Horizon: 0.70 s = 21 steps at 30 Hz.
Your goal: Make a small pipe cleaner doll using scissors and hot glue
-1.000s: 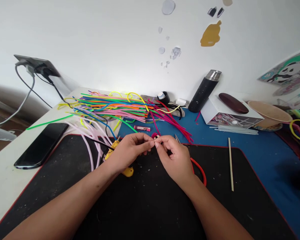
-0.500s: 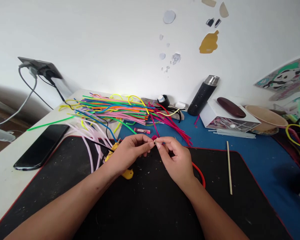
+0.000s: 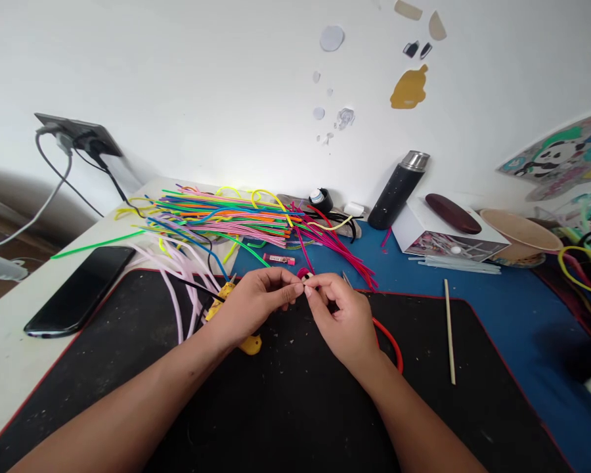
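1. Two hands meet over the black mat (image 3: 128, 355): the left hand (image 3: 256, 305) and right hand (image 3: 342, 315) are closed on a small pink piece (image 3: 304, 274), pinched between the fingertips.
2. Since a second ago little is changed; the pinch is kept, so fine work on the piece seems to continue.
3. Free mat is seen in front of the hands; pipe cleaners (image 3: 226, 213) lie behind, a red loop (image 3: 391, 341) and a stick (image 3: 448, 328) at the right.

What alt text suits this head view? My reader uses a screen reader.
Two bare hands, left hand and right hand, pinch a small magenta piece together above a black desk mat. Behind lie a pile of colourful pipe cleaners, a black phone and a dark flask.
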Tool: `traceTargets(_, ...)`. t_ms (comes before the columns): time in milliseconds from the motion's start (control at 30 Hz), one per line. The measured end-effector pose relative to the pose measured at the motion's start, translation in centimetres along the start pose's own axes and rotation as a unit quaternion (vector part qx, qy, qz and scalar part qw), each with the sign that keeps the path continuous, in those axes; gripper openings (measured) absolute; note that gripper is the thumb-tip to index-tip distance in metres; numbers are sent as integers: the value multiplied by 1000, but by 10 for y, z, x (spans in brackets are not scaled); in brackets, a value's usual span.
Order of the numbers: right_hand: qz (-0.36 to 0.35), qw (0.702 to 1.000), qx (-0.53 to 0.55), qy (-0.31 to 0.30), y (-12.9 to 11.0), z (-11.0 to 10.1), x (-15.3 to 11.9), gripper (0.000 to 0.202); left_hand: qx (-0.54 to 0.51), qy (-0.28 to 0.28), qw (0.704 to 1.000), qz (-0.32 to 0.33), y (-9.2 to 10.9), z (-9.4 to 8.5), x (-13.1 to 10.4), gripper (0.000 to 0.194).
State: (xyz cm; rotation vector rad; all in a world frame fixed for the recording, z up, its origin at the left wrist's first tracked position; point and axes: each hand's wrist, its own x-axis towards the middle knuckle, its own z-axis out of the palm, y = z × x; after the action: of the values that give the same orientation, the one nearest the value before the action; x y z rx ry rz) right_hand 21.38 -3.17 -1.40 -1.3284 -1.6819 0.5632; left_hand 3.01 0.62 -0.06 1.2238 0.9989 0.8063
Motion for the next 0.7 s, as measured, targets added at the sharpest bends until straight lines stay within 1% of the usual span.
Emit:
traceTargets(167,4,1000,9,-11,-1,0,0,13,-10,-3,1000,3,0,0,-1,36)
traceTargets(300,1,1000,15,-7,-2,0,1,13,-7,-5,1000,13,-2,-1,-1,33)
traceTargets(433,0,1000,24,-2,-1,0,1,17,-12,-2,1000,14,-2,-2,0,34)
traceTargets(700,-11,1000,17,1,0,-1,1,16,-10,-7,1000,13,-1,-1,1,35)
